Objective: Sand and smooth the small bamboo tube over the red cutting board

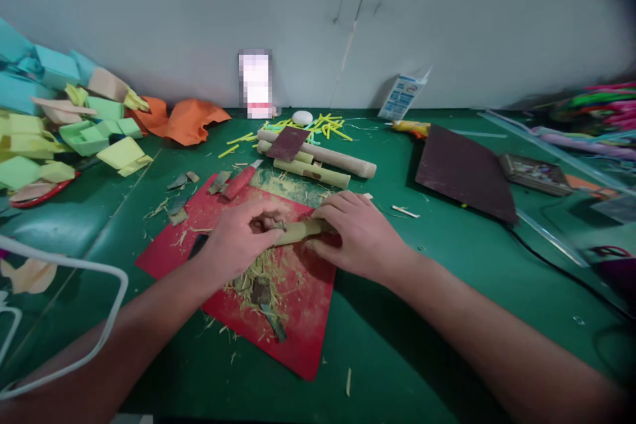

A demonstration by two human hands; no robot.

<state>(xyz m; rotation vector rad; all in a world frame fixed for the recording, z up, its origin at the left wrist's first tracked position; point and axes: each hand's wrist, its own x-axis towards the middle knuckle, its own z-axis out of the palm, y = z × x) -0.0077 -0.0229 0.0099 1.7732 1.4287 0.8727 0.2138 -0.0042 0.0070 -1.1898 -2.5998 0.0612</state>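
Note:
A short pale bamboo piece (297, 232) lies crosswise between my hands above a red sheet (311, 318). My left hand (238, 238) is closed round its left end, with a small dark scrap at the fingertips. Wrapped over the right end is my right hand (352, 235). Shavings and dark scraps (261, 288) are heaped on the sheet below. A red-handled knife (240, 182) rests at the sheet's upper edge. Beyond it are bamboo tubes (322, 174), with a small brown sandpaper piece (289, 144) on top.
A lit phone (256, 83) and a carton (403, 97) lean at the wall. Folded papers (104, 119) fill the left. At right are a dark brown sheet (464, 175) and a small tray (535, 173). A white wire frame (116, 305) crosses my left forearm.

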